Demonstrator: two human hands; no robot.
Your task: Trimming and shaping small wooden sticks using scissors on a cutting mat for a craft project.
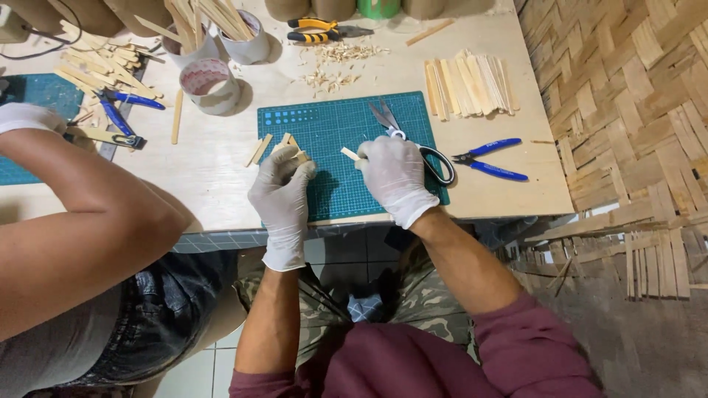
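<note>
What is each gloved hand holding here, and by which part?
The left hand pinches a short wooden stick by its near end; the right hand likewise holds another short stick.

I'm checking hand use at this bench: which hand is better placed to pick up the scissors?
Probably the right hand. The scissors lie right beside it on the green cutting mat, handles next to its knuckles. The left hand sits across the mat, holding small wooden pieces. The right one does hold a short stick.
</note>
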